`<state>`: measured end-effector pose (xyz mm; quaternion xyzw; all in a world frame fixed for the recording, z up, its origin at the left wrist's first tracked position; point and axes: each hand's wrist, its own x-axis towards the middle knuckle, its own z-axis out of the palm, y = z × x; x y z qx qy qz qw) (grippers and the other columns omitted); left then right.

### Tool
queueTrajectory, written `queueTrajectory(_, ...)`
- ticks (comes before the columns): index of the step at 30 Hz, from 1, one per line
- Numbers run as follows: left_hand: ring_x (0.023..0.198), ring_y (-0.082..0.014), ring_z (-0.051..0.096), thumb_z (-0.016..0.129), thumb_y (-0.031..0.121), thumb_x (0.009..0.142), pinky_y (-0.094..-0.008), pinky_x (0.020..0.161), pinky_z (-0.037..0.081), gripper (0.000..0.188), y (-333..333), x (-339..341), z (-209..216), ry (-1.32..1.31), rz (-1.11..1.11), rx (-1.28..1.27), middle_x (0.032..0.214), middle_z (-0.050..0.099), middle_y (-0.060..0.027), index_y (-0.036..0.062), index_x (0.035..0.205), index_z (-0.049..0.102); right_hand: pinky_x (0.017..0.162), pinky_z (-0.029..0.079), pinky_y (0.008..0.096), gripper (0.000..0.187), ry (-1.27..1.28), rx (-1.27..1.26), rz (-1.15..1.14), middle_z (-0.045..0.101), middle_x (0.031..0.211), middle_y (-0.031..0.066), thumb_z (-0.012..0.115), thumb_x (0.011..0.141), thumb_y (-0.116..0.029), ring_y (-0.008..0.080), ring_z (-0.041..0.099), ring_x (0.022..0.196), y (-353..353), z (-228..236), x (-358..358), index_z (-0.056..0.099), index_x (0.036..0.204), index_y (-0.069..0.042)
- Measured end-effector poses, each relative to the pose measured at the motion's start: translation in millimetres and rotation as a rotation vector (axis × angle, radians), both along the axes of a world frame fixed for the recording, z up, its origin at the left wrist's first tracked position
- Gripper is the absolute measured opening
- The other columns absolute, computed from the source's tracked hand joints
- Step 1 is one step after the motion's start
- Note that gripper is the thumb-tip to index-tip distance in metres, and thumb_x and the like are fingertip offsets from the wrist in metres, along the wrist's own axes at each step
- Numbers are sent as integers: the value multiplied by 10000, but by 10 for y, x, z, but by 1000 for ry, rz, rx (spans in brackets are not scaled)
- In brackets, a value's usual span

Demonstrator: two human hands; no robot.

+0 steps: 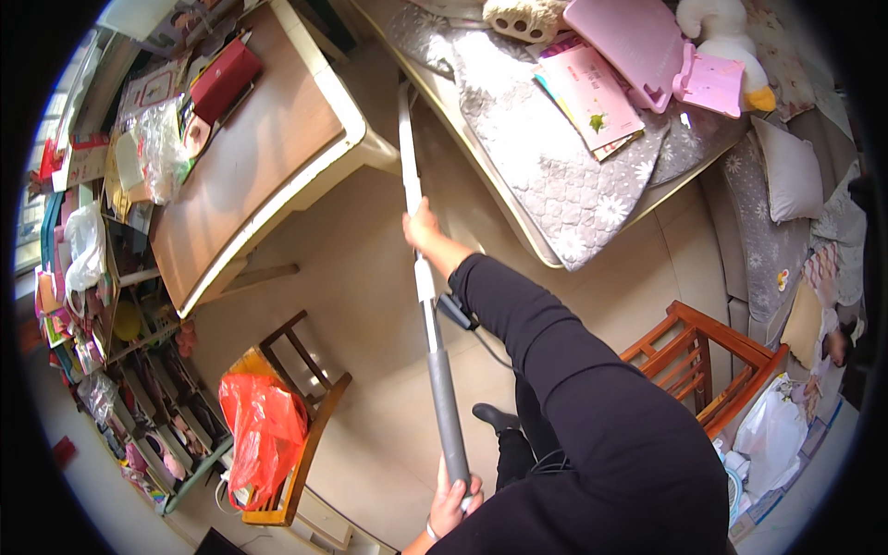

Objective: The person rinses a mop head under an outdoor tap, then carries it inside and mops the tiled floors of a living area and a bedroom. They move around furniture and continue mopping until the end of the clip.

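A long pole [446, 407] runs up the middle of the view, white and metal in its upper part, with a grey grip at the near end. My left hand [453, 502] is closed round the bottom of that grip. Farther up, my right hand [423, 228] wraps the white section, its arm reaching forward in a black sleeve. The pole's far end goes into the gap between the desk and the bed; what kind of head it bears cannot be made out. A dark device with a cable hangs near my right forearm.
A wooden desk [268, 139] stands at the left, a bed [555, 185] with a grey quilt at the right. A chair [319, 407] holding a red plastic bag [264, 430] is at lower left. Another wooden chair [703, 356] is at right. Shelves of shoes line the left.
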<state>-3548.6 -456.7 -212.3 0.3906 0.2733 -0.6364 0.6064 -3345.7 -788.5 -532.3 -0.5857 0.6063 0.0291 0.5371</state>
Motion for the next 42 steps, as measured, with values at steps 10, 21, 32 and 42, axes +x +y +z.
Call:
queueTrajectory(10, 606, -133, 439, 450, 201, 888, -248, 575, 415, 608, 1062, -428, 301, 145, 91, 27, 766, 440, -60, 241, 1373, 86, 808, 449, 408, 644, 201, 64, 163, 573, 1038, 183, 446, 850, -263, 314, 561, 952, 956, 664, -641, 104, 1357, -58)
queueTrajectory(21, 526, -118, 404, 487, 125, 855, -230, 474, 353, 699, 3960, -982, 1297, 5, -218, 232, 765, 481, -89, 254, 1385, 50, 783, 465, 420, 563, 257, 151, 95, 568, 999, 219, 462, 841, -297, 329, 572, 913, 3630, 1179, -2079, 207, 1249, -5)
queueTrajectory(32, 389, -37, 312, 584, 195, 801, -175, 338, 252, 662, 5248, -1775, 3036, -170, -175, 489, 555, 397, 55, 110, 1353, 228, 383, 513, 372, 396, 40, 618, -5, 473, 766, 168, 469, 842, -249, 269, 562, 477, 6091, 1861, -2936, 232, 1037, 2)
queueTrajectory(42, 757, -151, 509, 567, 62, 767, -250, 666, 412, 662, 4476, -1164, 1248, -366, -369, 418, 954, 539, -144, 64, 1344, 242, 345, 462, 355, 160, -124, 420, 314, 476, 599, 97, 500, 794, -110, 238, 564, 447, 4722, 850, -1674, 407, 807, 20)
